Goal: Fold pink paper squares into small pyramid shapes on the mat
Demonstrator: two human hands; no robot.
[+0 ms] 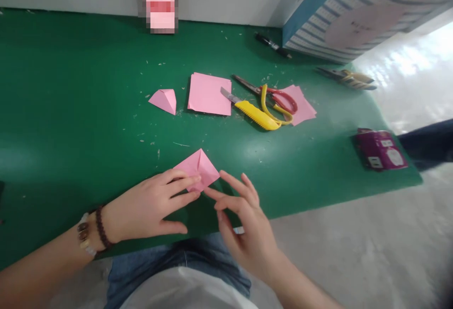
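A pink square of folded paper (208, 165) lies on the green table near its front edge, with creases meeting at its middle. My left hand (152, 205) rests flat on its left and lower part, fingers spread, covering some of it. At the paper's right corner is my right hand (244, 219), its fingers apart and fingertips touching or very near the edge. Beyond them sit a small folded pink paper piece (165, 100) and a stack of pink paper squares (208, 94).
A yellow utility knife (258, 114) with its blade out overlaps the stack. Beside it are red-and-yellow scissors (276, 101) on more pink paper (302, 105). Farther off lie a black pen (272, 45), pliers (350, 79), a purple packet (381, 149) and a striped box (339, 16).
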